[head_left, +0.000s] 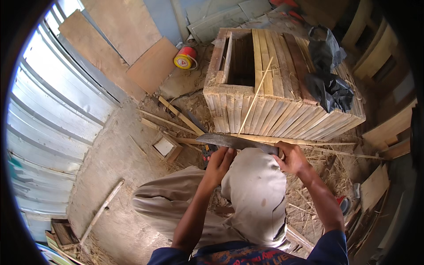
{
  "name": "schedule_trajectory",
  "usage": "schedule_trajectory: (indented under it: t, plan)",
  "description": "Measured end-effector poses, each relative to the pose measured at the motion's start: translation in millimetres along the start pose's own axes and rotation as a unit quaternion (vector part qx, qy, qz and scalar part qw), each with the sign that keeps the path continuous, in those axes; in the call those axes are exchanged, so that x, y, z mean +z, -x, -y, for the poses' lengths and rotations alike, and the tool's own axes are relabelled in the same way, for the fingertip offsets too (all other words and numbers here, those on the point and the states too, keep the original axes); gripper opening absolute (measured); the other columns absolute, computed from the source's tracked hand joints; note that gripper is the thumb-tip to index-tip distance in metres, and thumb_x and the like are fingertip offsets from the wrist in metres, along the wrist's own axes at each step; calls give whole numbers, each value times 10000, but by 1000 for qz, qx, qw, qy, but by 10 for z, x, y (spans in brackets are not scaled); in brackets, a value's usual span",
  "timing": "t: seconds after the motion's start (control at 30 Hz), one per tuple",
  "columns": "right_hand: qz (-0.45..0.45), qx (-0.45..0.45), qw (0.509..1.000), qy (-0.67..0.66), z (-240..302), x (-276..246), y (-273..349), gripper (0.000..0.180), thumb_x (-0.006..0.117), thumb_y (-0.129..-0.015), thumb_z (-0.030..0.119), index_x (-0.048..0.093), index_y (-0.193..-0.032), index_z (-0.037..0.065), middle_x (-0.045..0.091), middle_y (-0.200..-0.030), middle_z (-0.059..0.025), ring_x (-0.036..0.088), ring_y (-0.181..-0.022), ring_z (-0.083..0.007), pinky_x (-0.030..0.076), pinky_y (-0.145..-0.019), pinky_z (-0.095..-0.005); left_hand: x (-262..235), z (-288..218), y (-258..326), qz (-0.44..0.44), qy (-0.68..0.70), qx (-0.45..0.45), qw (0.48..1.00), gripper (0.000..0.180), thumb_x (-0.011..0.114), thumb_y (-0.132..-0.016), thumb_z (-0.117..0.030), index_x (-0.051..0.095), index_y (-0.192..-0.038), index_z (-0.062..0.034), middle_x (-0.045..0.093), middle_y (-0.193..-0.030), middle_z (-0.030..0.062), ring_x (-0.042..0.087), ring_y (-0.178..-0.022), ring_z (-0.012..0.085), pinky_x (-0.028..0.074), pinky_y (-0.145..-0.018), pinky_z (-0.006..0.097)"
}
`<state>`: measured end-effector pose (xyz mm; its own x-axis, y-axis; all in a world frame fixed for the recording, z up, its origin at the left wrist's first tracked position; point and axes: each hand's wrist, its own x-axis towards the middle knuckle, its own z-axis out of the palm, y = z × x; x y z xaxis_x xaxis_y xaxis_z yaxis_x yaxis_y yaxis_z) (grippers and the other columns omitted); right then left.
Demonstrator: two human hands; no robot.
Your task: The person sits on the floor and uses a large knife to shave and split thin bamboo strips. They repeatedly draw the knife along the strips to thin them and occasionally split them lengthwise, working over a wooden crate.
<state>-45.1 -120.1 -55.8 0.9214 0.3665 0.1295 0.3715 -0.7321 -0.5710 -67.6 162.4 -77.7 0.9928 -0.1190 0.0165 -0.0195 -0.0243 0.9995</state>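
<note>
Near the slatted box (285,70), a blade (234,141) was gripped by the right hand (292,158); left hand (216,168) fingers were curled, hold undeterminable — slats (274,117) were judged largely fitted, opening (243,62) left uncovered.

Long dark-grey metal blade (238,142), curved edge, crosswise at beige-trousered knee's (255,170) far side, tip out left.

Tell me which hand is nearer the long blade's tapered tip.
The left hand. It sits toward the tapered end of the long blade, whereas the right hand grips the opposite end.
</note>
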Motion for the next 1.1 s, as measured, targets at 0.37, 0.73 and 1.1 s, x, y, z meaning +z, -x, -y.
schedule_trajectory:
  t: [0.37,0.73,1.1]
  plan:
    - [-25,16,992,-122,-87,175,66,312,786,-822,232,674,-1033,31,640,-729,-117,666,-646,-226,542,-570,-396,-411,176,1179,-8,49,-90,995,327,446,-1088,-253,553,-874,-30,490,-692,-16,426,-627,82,367,-569,265]
    - [72,-75,992,-73,32,53,-342,202,747,-877,121,642,-1002,2,653,-730,-157,639,-539,-297,488,-519,-362,-415,-189,147,-28,201,-140,969,305,478,-1081,-246,552,-872,-37,471,-660,-46,399,-562,51,310,-515,255]
    - [26,4,987,-159,-149,145,-37,226,754,-797,55,673,-1000,-1,654,-755,-62,627,-724,-112,496,-629,-296,-510,20,1032,-20,45,-106,993,369,451,-1091,-264,502,-810,-31,451,-663,-10,410,-629,75,359,-567,275]
